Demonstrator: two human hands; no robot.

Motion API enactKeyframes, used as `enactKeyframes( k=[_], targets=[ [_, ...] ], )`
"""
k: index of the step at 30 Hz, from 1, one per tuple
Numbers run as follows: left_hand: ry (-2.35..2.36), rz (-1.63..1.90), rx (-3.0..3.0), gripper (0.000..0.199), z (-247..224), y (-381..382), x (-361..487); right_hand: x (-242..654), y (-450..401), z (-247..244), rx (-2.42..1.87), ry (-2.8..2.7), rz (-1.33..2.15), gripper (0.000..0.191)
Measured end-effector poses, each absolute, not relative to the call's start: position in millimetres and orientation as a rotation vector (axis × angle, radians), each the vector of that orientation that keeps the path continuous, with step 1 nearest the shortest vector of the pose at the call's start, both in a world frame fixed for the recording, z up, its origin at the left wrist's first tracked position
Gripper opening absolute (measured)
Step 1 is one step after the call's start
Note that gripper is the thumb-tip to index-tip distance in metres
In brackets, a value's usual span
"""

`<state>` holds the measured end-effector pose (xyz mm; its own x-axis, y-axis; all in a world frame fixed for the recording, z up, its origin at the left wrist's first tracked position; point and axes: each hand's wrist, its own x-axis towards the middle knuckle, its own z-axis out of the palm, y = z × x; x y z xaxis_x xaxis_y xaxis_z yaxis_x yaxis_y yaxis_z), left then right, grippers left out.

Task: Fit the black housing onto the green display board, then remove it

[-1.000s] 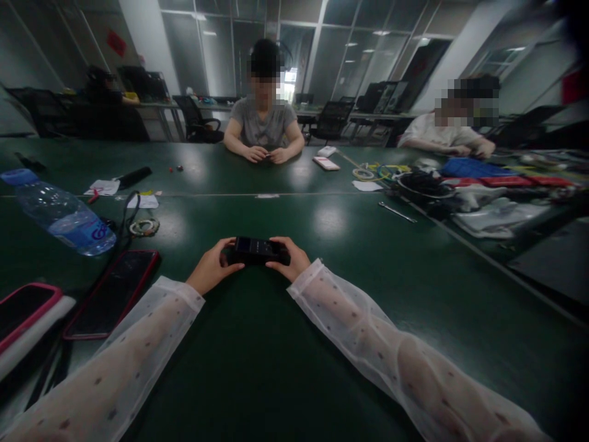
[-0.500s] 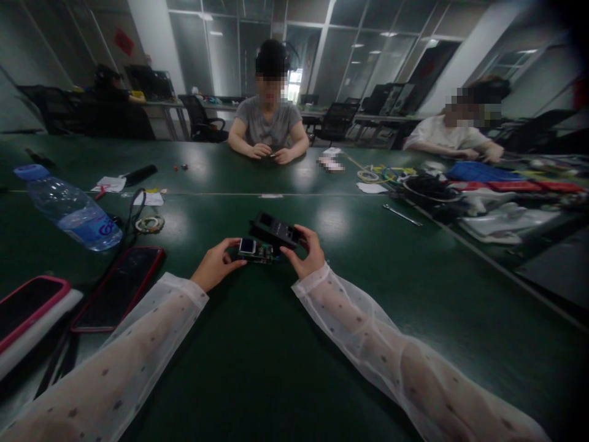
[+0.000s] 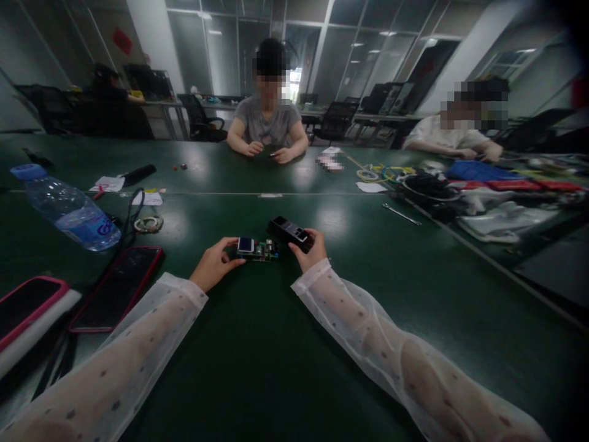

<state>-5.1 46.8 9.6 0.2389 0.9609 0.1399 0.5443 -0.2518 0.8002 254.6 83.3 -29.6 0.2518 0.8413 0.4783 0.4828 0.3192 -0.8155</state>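
Between the thumb and fingers of my left hand (image 3: 217,263) is the left end of a green circuit board (image 3: 261,250), which carries a small square screen (image 3: 246,245). My right hand (image 3: 313,250) grips the right end of a black plastic case (image 3: 289,231) with several cut-outs in its top. The case slants down to the right, just beyond and to the right of the board. A narrow gap parts the two. Whether the board rests on the table cannot be told.
To the left are a water bottle (image 3: 69,209), a bracelet (image 3: 148,224) and two phones, one a red-edged phone (image 3: 117,291). A wrench (image 3: 401,214) lies at right, before a heap of cables and bags (image 3: 501,212). A person in grey (image 3: 267,123) sits opposite.
My right hand has drawn the black case rightward, away from the circuit board, and tipped it. More of the board's right end now shows. My left hand stays almost where it was.
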Motion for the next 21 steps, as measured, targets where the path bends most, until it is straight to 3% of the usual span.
enactKeyframes(
  k=[10, 21],
  targets=[
    [1.416, 0.873, 1.861, 0.052, 12.3, 44.6, -4.2, 255.6, 81.9, -29.0, -1.463, -1.472, 0.171, 0.060],
    [1.398, 0.950, 1.834, 0.049, 6.6, 46.9, -6.5, 258.2, 87.2, -32.6, -1.414, -1.466, 0.306, 0.049]
  ],
)
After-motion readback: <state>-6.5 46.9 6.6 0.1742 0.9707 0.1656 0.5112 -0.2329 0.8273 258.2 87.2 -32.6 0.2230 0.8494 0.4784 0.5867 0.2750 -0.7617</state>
